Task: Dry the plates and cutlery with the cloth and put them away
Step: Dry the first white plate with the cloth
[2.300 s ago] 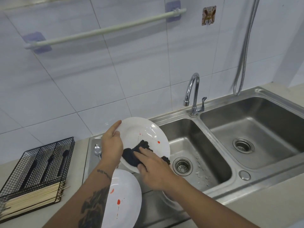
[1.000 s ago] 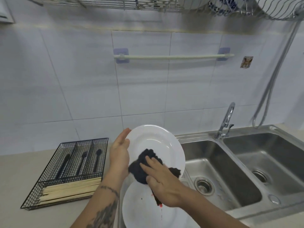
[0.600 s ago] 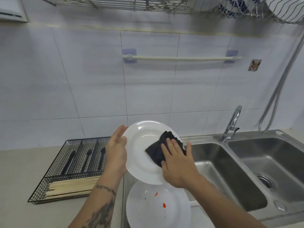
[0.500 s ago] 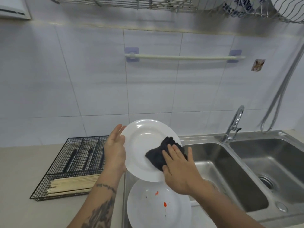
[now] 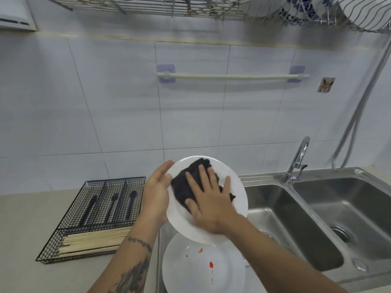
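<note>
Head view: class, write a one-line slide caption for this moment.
Left hand holds a white plate upright while the right hand presses a dark cloth against it, above a red-spotted plate.

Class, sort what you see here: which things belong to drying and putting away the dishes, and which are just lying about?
Part of the job:
held plate
dark cloth
left hand
right hand
spotted plate
cutlery tray
overhead rack

Just there:
tap
sink
towel rail
hose

cloth (image 5: pixel 186 187): now higher on the plate (image 5: pixel 234 187), near its top rim
right hand (image 5: pixel 208 205): flat, fingers spread on it
</note>
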`<state>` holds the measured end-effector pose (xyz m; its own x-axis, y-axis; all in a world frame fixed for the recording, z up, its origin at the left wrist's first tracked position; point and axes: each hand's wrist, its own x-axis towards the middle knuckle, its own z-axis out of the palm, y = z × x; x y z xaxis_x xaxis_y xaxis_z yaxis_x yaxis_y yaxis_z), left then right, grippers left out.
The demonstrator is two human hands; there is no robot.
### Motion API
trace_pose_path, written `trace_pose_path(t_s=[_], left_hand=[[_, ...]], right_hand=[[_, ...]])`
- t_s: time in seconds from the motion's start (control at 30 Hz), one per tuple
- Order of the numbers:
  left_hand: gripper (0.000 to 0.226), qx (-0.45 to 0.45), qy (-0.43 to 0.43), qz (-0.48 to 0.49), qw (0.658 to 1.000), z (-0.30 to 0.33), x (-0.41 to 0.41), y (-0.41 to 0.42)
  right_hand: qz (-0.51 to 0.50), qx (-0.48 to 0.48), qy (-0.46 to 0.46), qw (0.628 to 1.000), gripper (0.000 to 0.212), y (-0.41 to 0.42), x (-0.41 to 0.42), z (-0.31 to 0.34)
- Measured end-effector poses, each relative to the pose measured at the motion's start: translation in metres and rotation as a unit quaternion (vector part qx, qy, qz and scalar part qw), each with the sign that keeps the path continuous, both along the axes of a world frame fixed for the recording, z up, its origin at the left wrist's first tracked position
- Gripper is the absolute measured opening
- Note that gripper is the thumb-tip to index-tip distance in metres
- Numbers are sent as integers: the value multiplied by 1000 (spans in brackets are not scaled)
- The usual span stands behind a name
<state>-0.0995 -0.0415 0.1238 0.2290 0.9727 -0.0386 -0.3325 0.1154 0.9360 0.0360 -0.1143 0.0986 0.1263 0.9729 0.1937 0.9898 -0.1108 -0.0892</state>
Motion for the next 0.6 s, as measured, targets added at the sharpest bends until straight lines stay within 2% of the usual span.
trace_pose_path(t_s=[0.07, 0.13, 0.17, 0.23, 0.3, 0.37, 0.5, 0.6], left_hand=[[42, 10, -5, 44, 999, 1, -7, 0], [41, 11, -24, 78, 997, 1, -14, 2], [41, 12, -33, 85, 996, 0, -16, 2], [42, 12, -44, 81, 996, 0, -19, 0], [42, 15, -37, 43, 998, -2, -22, 1], [40, 22, -4, -34, 999, 1, -31, 7], [39, 39, 55, -169, 983, 10, -43, 25], [45, 25, 116, -206, 971, 3, -37, 23]], right_hand=[[-49, 34, -75, 995, 68, 3, 16, 5], [-103, 48, -92, 989, 69, 2, 29, 8], [-131, 53, -67, 988, 70, 1, 32, 9], [-161, 72, 44, 983, 73, -1, 35, 10], [-145, 76, 148, 975, 75, -4, 40, 13], [-119, 75, 197, 970, 74, -10, 49, 18], [-35, 83, 230, 969, 73, -23, 58, 19], [-9, 80, 216, 973, 73, -30, 59, 16]])
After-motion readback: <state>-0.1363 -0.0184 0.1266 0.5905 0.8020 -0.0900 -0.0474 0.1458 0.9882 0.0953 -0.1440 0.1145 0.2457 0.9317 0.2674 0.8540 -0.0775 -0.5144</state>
